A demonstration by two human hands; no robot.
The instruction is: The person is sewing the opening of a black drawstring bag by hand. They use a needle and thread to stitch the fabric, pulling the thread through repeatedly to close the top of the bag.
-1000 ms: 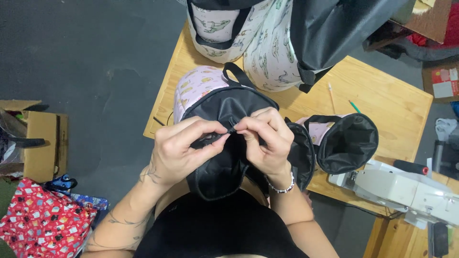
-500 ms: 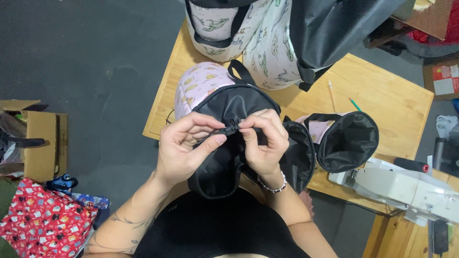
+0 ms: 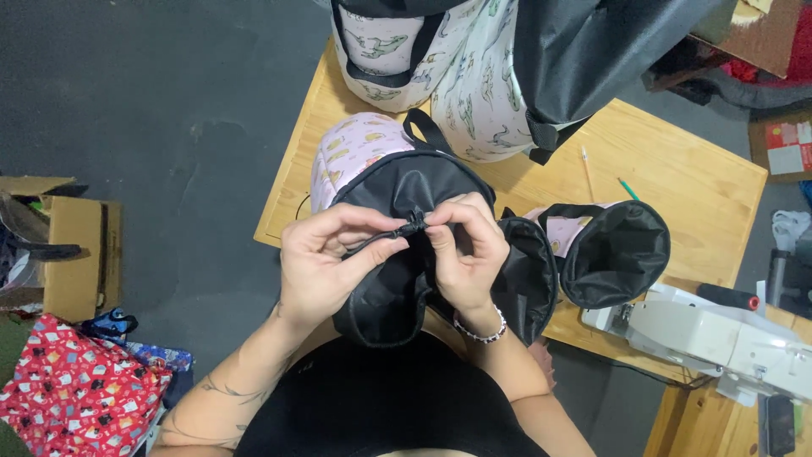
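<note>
**Pinching a black cord end over a black-lined bag**

Fingertips of both hands meet on a small black cord end (image 3: 412, 227) at the top of the black lining. The left hand (image 3: 326, 264) has thumb and forefinger closed narrowly on the cord, which trails back under its fingers. The right hand (image 3: 463, 252) has its fingers curled tight on the same spot, a beaded bracelet (image 3: 480, 332) on its wrist. Both hold a pink printed bag (image 3: 359, 151) with its black lining (image 3: 397, 292) turned outward, over the near edge of the wooden table (image 3: 677, 173). Just right lies a second pink bag (image 3: 613, 252), open. A white sewing machine (image 3: 727, 338) stands at the near right corner. White patterned bags (image 3: 474, 76) stand at the far edge.
</note>
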